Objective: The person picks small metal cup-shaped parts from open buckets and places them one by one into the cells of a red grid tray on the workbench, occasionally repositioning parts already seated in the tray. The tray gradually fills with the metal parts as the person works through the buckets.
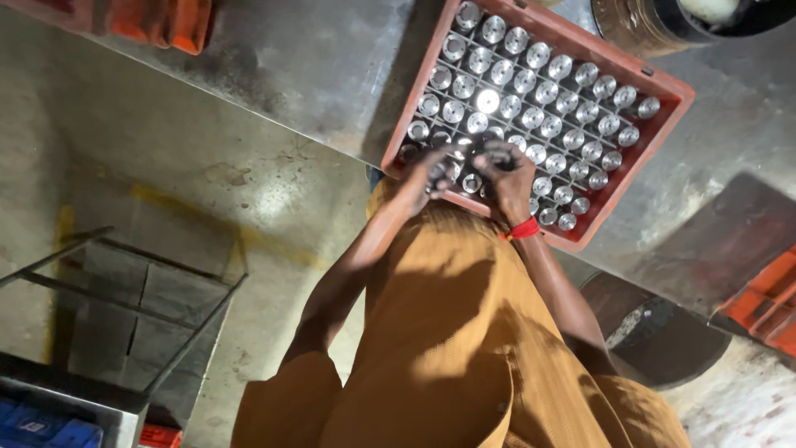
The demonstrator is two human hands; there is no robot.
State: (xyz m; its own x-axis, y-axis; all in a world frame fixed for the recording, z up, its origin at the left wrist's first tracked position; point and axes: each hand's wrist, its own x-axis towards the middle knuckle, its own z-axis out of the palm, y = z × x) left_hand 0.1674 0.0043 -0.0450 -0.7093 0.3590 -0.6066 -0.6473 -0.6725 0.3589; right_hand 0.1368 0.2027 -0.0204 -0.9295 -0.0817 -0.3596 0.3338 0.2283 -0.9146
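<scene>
One view, from the head camera.

Crate [668, 108]: red plastic, square, set askew on a grey metal table [315, 58]. Inner grid of dividers, one cell per part.

Parts [531, 83]: many short metal cylinders, bright and silvery, standing upright in the cells, round ends facing up. One near the middle glares white under the light. Nearly every cell in sight is filled.

Left hand [421, 176]: over the crate's near corner, fingers curled inward around a small dark and metallic piece; the grip reads as closed, but what exactly it clamps is too dim to tell. Parts lie directly under and just beyond the knuckles.

Right hand [507, 178]: just beside the left, almost touching it, fingers bent down over the near rows. Whether it grasps a cylinder or only rests on the tops cannot be told. Red band [522, 229] on the wrist.

Position of parts to hands: bulk of the filled rows stretches away beyond both hands and to the right of the right hand; the crate's near rim sits beneath the wrists.

Other items: orange-brown garment [464, 348] below the forearms; a second red crate [767, 303] well to the right; a dark metal frame [133, 290] well to the left, on the concrete floor [274, 199].
</scene>
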